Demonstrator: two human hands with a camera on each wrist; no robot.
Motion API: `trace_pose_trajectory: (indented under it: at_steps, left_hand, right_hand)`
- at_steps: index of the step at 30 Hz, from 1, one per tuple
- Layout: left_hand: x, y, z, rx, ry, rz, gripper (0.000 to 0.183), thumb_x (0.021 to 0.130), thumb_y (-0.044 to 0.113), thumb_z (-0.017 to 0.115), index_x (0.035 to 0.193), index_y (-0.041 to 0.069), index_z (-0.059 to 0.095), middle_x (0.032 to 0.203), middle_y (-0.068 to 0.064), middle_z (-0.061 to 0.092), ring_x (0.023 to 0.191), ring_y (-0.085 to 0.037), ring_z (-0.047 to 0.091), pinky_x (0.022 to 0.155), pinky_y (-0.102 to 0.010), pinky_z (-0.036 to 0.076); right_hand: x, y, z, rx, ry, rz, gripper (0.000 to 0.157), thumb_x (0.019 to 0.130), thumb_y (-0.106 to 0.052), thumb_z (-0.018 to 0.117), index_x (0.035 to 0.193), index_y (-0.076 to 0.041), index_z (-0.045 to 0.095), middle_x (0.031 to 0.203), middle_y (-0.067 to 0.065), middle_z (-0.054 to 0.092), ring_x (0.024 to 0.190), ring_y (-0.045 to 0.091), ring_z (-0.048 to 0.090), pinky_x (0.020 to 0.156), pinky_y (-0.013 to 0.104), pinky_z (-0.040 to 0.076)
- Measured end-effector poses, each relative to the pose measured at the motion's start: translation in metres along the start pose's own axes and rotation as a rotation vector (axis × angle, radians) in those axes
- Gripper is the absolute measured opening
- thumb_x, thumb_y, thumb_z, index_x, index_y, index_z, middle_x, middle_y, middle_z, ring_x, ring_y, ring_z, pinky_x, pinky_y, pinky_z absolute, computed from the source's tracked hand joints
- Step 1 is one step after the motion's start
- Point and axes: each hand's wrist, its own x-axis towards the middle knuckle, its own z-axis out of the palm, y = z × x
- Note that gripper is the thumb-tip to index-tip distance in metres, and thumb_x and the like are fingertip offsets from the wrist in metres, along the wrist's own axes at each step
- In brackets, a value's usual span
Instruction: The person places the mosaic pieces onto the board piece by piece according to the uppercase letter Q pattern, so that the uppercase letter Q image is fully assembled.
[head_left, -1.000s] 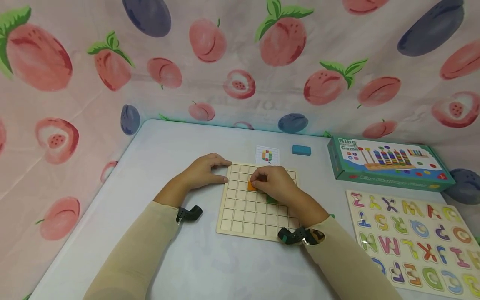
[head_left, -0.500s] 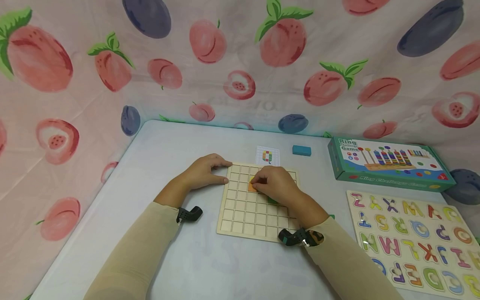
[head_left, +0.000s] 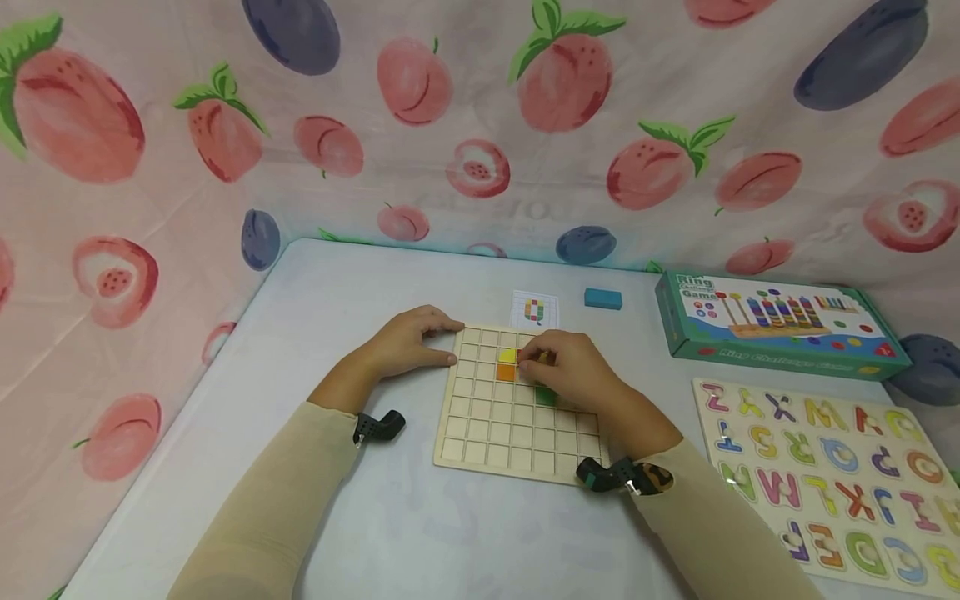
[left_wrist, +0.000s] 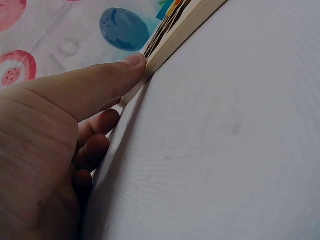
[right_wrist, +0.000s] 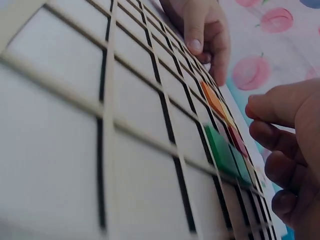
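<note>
A wooden grid board [head_left: 480,433] lies on the table. My left hand [head_left: 412,342] touches its left edge near the far corner with thumb and index finger; in the left wrist view the thumb [left_wrist: 112,82] is straight against the edge. A yellow tile [head_left: 507,356] sits in the grid with an orange tile [head_left: 506,372] just nearer. My right hand [head_left: 566,367] hovers over the board beside them, fingers loosely curled, nothing visible between thumb and fingers. Beneath it are green tiles [right_wrist: 220,149] and a red tile [right_wrist: 237,141], partly hidden in the head view.
A pattern card [head_left: 535,310] lies beyond the board, near a blue block [head_left: 603,298]. The green Ring Challenge Game box [head_left: 780,329] stands at the back right. In front of it lies a letter puzzle board [head_left: 825,483]. Patterned cloth hangs behind the table.
My right hand has moved right, off the orange and yellow tiles, which now show uncovered in the grid. My left hand has stayed at the board's edge.
</note>
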Motion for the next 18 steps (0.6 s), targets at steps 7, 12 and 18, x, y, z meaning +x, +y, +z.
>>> trace_pose_trajectory:
  at_steps: [7,12,18]
  left_hand:
    - [-0.001,0.002,-0.001,0.006,-0.01,-0.01,0.054,0.091,0.035,0.089,0.141,0.021,0.073,0.134,0.002,0.065,0.115,-0.019,0.057,0.104,-0.041,0.045]
    - [-0.001,0.002,-0.001,-0.003,-0.011,-0.002,0.054,0.091,0.034,0.088,0.141,0.02,0.072,0.134,0.002,0.065,0.114,-0.019,0.057,0.103,-0.042,0.045]
    - [-0.001,0.001,0.0,-0.014,-0.005,0.004,0.054,0.091,0.034,0.089,0.14,0.02,0.073,0.134,0.002,0.065,0.115,-0.018,0.057,0.104,-0.043,0.046]
  right_hand:
    - [-0.013,0.009,-0.018,0.038,-0.001,0.046,0.017,0.102,-0.019,0.073,0.117,-0.014,0.079,0.095,-0.004,0.069,0.085,0.021,0.059,0.075,0.038,0.051]
    - [-0.024,0.018,-0.03,0.054,-0.008,0.109,0.02,0.104,-0.023,0.072,0.122,-0.016,0.077,0.099,-0.001,0.068,0.088,0.024,0.059,0.076,0.038,0.051]
    - [-0.037,0.032,-0.043,0.028,-0.019,0.153,0.019,0.104,-0.028,0.073,0.119,-0.018,0.077,0.099,0.0,0.068,0.091,0.024,0.058,0.077,0.037,0.052]
